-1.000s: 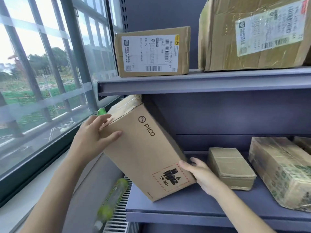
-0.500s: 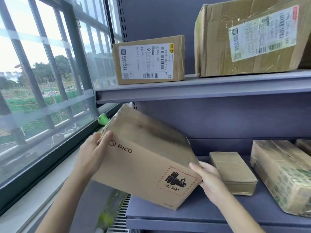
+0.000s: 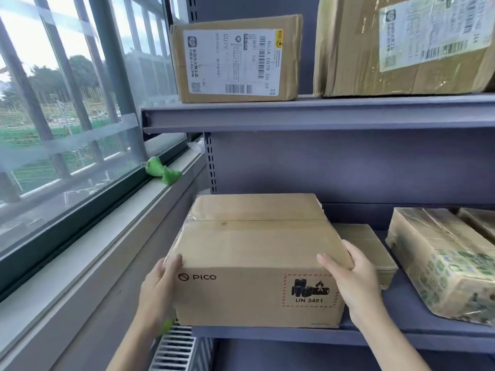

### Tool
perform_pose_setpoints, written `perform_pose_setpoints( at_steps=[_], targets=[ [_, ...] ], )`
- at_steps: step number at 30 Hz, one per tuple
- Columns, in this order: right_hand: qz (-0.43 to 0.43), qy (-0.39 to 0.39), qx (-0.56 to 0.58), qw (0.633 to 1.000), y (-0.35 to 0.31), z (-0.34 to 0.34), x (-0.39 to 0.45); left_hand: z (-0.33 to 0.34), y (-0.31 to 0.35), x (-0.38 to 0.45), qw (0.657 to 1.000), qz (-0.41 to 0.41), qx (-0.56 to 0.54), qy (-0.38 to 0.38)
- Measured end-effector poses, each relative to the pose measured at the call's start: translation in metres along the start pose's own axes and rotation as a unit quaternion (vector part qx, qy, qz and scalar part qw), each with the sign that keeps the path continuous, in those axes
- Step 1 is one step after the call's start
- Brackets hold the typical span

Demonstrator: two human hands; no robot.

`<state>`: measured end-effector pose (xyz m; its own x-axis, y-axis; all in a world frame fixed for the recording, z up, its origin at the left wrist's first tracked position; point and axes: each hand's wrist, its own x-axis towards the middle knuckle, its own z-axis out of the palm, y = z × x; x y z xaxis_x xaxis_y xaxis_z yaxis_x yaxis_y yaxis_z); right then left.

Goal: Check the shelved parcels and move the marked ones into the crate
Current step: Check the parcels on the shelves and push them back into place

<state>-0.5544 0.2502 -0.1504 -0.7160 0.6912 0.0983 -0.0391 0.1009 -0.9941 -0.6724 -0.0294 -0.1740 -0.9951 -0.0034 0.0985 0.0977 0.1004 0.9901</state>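
While the PICO box (image 3: 257, 261) sits level at the left end of the lower shelf (image 3: 401, 336), the person holds it from both sides. The left hand (image 3: 158, 290) grips its left end, thumb over the top edge; the right hand (image 3: 353, 279) clasps the right corner, fingers curled around it. A red-hatched UN 3481 battery label (image 3: 310, 290) faces the camera. Just behind the right hand lies a flat parcel (image 3: 367, 245), possibly touching the box. A labelled carton (image 3: 235, 60) stands on the upper shelf (image 3: 321, 113).

lower shelf (image 3: 417, 311): PICO box (image 3: 254, 253), flat parcel (image 3: 367, 247), taped parcel (image 3: 442, 261) | upper shelf (image 3: 321, 113): labelled boxes (image 3: 235, 60)
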Motion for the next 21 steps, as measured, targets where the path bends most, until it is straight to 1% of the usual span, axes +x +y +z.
perform_pose_setpoints(
  at_steps=[2,4,5,7,9,10,13,17,21],
  targets=[
    [0.002,0.009,0.000,1.000,0.002,0.000,-0.002,0.001,0.000,0.002,1.000,-0.008,-0.025,-0.013],
    [0.005,0.012,0.007,1.000,0.003,0.000,-0.001,0.000,0.003,0.002,1.000,-0.007,-0.018,-0.022],
    [0.007,0.011,0.013,1.000,0.003,-0.001,0.000,-0.001,0.003,0.001,1.000,0.003,0.012,-0.012],
    [0.010,0.014,0.036,0.999,0.001,-0.005,0.006,-0.003,0.007,-0.003,0.988,0.062,0.130,0.050],
    [0.010,0.013,0.049,0.999,-0.004,-0.011,0.018,-0.003,0.016,-0.013,0.953,0.159,0.237,0.100],
    [0.007,0.006,0.042,0.999,-0.007,-0.013,0.026,0.000,0.020,-0.019,0.936,0.206,0.264,0.104],
    [0.005,-0.032,-0.011,0.999,-0.018,-0.019,0.058,0.019,0.034,-0.034,0.898,0.322,0.292,0.065],
    [0.002,-0.092,-0.081,0.992,-0.028,-0.012,0.097,0.051,0.048,-0.049,0.845,0.411,0.341,-0.003],
    [0.010,-0.135,-0.091,0.987,-0.031,0.010,0.128,0.084,0.037,-0.061,0.787,0.454,0.418,-0.029]
  ],
)
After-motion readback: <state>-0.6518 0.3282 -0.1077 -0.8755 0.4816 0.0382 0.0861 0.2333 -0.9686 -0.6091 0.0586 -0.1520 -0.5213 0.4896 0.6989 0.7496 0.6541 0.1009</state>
